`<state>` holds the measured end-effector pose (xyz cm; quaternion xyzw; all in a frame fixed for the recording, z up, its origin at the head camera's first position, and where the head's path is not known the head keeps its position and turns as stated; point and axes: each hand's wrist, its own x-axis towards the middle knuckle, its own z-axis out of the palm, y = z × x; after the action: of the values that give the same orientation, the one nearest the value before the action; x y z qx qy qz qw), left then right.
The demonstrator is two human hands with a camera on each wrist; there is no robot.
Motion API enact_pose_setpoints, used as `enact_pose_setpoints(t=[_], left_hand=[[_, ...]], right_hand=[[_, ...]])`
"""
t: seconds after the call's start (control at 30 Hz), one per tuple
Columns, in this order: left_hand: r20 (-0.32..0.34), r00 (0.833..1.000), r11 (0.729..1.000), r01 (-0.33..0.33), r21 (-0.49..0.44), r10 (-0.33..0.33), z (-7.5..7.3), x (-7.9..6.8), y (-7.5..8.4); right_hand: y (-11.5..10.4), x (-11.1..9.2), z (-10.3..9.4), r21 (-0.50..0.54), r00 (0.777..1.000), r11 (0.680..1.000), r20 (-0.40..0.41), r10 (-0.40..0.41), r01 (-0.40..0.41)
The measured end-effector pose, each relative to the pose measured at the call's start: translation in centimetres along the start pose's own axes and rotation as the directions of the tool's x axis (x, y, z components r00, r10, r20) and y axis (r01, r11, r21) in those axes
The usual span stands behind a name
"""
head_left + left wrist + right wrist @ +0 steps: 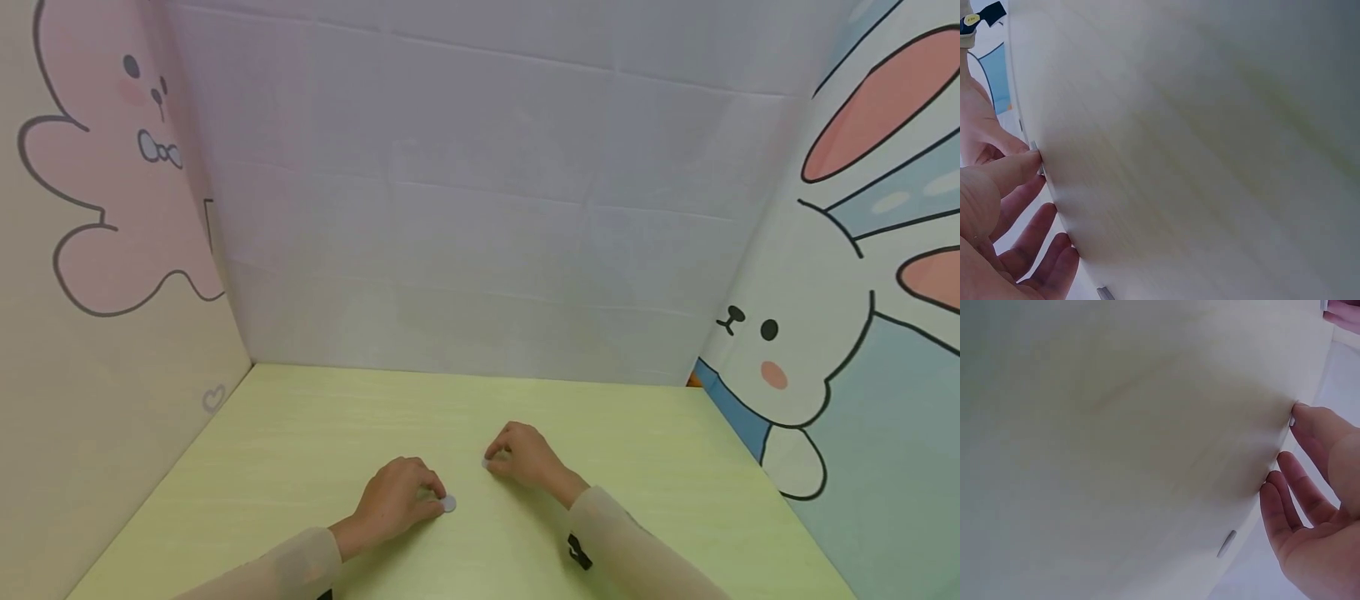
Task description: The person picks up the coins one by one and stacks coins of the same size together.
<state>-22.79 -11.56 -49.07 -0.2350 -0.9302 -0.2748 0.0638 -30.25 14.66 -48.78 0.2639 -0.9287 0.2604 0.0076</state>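
Observation:
In the head view my left hand (397,500) pinches a small white disc (448,503) at its edge, low over the yellow-green tabletop (360,408). My right hand (528,457), farther back and to the right, holds a second small pale disc (485,463), mostly covered by thumb and fingers. The left wrist view has the left thumb on the thin edge of its disc (1036,156), with the other fingertips along the table surface. From the right wrist, the right hand's disc (1292,419) appears between thumb and finger, the other fingers touching the table.
A small grey sliver (1227,544) lies on the table beyond the right fingers; another grey piece (1105,294) shows at the bottom of the left wrist view. White back panel (480,250) and cartoon-printed side panels (795,333) enclose the table. A dark strap (577,552) hangs by the right sleeve.

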Motion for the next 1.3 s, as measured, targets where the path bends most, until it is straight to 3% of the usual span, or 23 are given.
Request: enact_pose_setpoints(t=[1.3], left_hand=[[-0.013, 1.000, 1.000, -0.003, -0.012, 0.003, 0.0, 0.0, 0.0]], right_hand=[[-0.6, -4.3, -0.7, -0.022, 0.997, 0.997, -0.035, -0.069, 0.068]])
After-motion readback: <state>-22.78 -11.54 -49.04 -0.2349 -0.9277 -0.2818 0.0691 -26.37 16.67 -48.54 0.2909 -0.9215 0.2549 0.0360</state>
